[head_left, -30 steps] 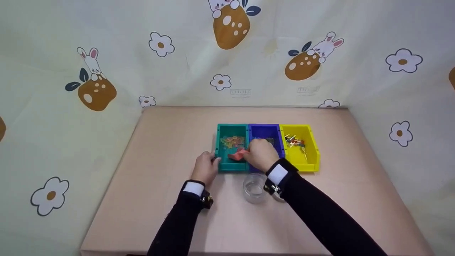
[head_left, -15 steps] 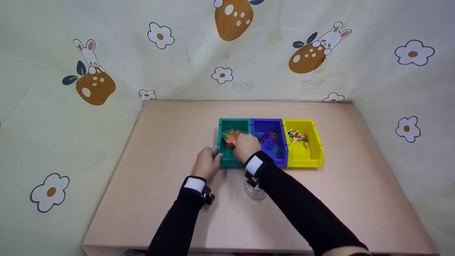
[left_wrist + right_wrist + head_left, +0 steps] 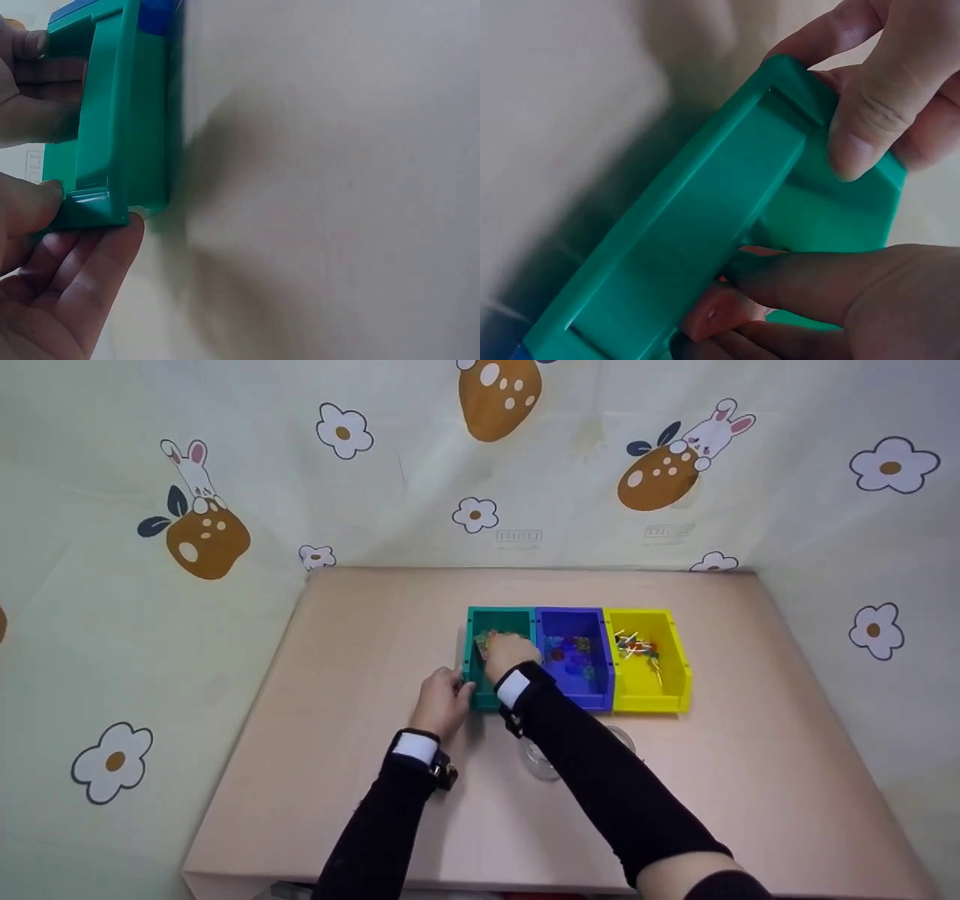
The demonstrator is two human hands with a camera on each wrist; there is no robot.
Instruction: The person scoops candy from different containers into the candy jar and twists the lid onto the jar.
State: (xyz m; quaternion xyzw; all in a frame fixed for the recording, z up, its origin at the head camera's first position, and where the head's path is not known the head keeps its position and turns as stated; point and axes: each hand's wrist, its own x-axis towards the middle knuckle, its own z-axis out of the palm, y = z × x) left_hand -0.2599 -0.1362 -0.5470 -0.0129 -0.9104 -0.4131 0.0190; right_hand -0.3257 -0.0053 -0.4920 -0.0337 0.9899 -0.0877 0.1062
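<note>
The green box (image 3: 103, 127) is all one colour, the blue box (image 3: 576, 688) is a bit purply, and the yellow box (image 3: 634, 682) is bright, with white sticks (image 3: 636, 645) that have some red on them. The scoop (image 3: 716, 311) looks pinky red, though it is dim and mostly covered, the sleeves (image 3: 375, 817) are black with white patches (image 3: 416, 747) on the wrist bands (image 3: 541, 679), and the desk (image 3: 360, 645) is plain pinky tan. The pale wall cloth (image 3: 420, 405) has white flowers (image 3: 890, 467) with brown middles, white bunnies (image 3: 709, 439) with pink in their ears, and brown strawberries (image 3: 214, 544) with white spots and dark blue leaves (image 3: 155, 526).
</note>
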